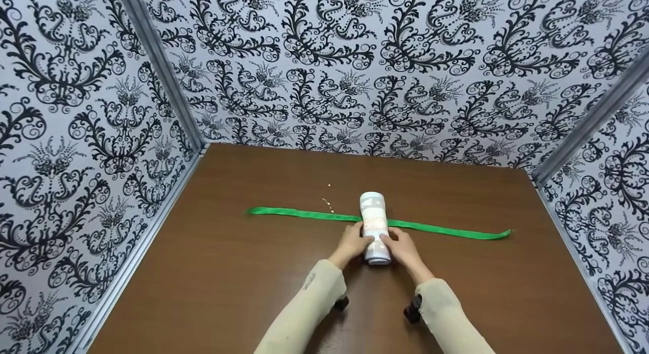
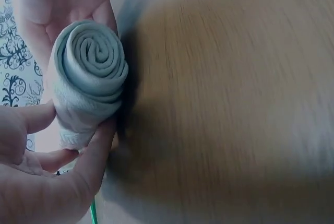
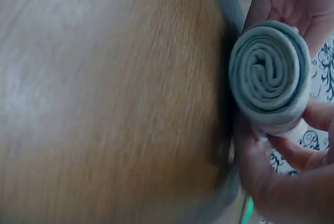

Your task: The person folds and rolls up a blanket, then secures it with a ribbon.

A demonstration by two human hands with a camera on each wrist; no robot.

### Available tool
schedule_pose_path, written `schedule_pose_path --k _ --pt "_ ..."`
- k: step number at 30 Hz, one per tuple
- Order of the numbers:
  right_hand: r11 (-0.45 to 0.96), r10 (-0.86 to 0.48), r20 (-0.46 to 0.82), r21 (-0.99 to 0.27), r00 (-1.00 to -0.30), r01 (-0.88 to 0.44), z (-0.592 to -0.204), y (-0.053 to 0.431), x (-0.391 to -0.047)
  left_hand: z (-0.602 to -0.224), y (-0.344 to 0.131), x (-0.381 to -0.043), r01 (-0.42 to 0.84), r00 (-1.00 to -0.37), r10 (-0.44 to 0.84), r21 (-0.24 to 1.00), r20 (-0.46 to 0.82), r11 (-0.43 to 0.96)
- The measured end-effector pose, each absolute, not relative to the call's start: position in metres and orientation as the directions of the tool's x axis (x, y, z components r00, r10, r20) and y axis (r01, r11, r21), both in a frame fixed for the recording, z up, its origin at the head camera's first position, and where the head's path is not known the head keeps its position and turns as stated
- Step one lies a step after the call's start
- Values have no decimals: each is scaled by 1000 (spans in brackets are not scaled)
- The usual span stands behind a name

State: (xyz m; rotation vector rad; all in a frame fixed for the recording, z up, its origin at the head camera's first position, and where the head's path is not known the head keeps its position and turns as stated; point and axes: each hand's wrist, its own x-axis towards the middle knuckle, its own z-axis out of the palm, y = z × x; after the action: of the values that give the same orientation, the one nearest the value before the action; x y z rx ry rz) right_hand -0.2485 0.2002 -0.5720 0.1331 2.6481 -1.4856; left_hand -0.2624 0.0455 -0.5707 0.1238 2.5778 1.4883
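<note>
White cloth roll (image 1: 375, 223) lies between both hands (image 1: 353, 241) (image 1: 403, 246); they grip it.

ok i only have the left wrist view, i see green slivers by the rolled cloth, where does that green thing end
Observer: The head view shows a green ribbon with two loose ends, one well out on each side of the rolled cloth.
Operator: and the far end of the rolled cloth, i can't see it
Observer: It reaches past the green ribbon, toward the patterned back wall.
Operator: anything small lying nearby
Observer: Yes, a few pale specks on the table, just beyond the green ribbon on the person's left of the rolled cloth; too small to tell what they are.
</note>
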Motion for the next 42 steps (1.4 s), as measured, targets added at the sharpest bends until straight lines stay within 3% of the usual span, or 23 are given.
schedule_pose_path --k 7,11,15,21,29,42 --pt "739 34 -1 -673 -999 26 -573 206 -253 -566 47 -263 3 -991 103 732 -91 681" --pt "769 -54 -34 -639 -998 -20 -571 210 -257 -562 44 -267 71 -984 153 580 -93 812" --pt "798 -157 -134 -601 -978 -46 -570 215 -259 -568 39 -270 99 -962 202 452 -185 886" --pt "815 -229 -261 -578 -938 -38 -572 220 -258 -583 35 -269 66 -935 207 432 -289 900" --pt "811 -267 -290 -582 -919 -52 -566 219 -248 -588 35 -267 63 -912 196 348 -361 935" --pt "837 -257 -266 -541 -929 -77 -566 212 -211 -582 28 -228 67 -910 182 303 -373 951"
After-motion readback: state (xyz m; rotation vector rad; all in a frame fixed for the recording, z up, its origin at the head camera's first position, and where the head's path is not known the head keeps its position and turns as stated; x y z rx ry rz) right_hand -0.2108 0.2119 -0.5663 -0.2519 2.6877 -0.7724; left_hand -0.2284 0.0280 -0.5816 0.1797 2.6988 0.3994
